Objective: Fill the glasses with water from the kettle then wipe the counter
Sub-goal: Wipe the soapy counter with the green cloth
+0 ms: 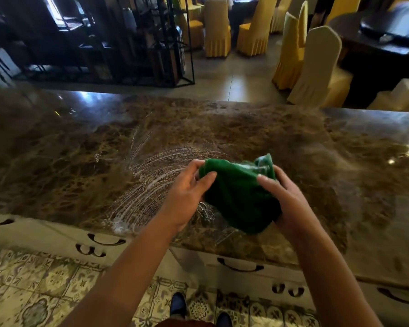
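A green cloth (237, 194) hangs bunched between both hands, just above the brown marble counter (80, 149). My left hand (187, 194) grips its left edge with thumb and fingers. My right hand (283, 194) grips its right side, fingers curled round the folds. Wet curved wipe streaks (151, 175) mark the counter to the left of the cloth and under it. No glasses or kettle are in view.
Pale cabinet fronts with dark handles (106, 240) run below the counter's near edge, above a patterned tile floor (45, 291). Beyond the counter stand a black metal shelf rack (128, 43) and several covered chairs (316, 67).
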The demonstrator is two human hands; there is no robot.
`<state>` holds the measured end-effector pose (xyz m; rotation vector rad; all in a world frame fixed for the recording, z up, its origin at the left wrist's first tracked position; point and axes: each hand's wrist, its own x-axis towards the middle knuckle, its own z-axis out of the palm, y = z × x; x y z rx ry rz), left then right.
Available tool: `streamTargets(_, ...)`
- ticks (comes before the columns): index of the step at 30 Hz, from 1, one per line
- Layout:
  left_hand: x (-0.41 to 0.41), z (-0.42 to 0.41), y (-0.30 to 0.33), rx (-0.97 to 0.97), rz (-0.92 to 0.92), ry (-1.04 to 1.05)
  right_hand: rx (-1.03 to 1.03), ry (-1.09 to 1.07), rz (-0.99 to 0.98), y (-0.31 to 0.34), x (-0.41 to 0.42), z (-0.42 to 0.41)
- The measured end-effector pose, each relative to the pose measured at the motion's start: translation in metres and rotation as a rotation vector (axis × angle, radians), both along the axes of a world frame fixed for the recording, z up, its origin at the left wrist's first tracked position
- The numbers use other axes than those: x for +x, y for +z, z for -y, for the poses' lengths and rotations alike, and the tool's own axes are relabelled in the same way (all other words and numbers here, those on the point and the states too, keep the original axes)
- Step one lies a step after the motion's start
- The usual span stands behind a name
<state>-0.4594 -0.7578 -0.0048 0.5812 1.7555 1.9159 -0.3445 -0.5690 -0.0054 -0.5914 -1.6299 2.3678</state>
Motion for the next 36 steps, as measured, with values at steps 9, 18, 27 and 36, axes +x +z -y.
streamTargets(9,0.020,-0.021,0.027,0.065,-0.091,-0.064,-0.001,0.390,0.133,-0.043,0.045,-0.013)
streamTargets(18,0.023,-0.043,0.061,0.181,-0.107,-0.225,0.939,0.410,0.217,-0.002,0.041,-0.023)
streamTargets(27,-0.005,-0.041,0.078,0.101,-0.222,-0.113,0.464,0.470,0.006,0.000,0.017,-0.025)
streamTargets(36,-0.036,-0.026,0.046,0.067,-0.050,0.060,0.367,0.455,-0.163,-0.002,0.020,-0.026)
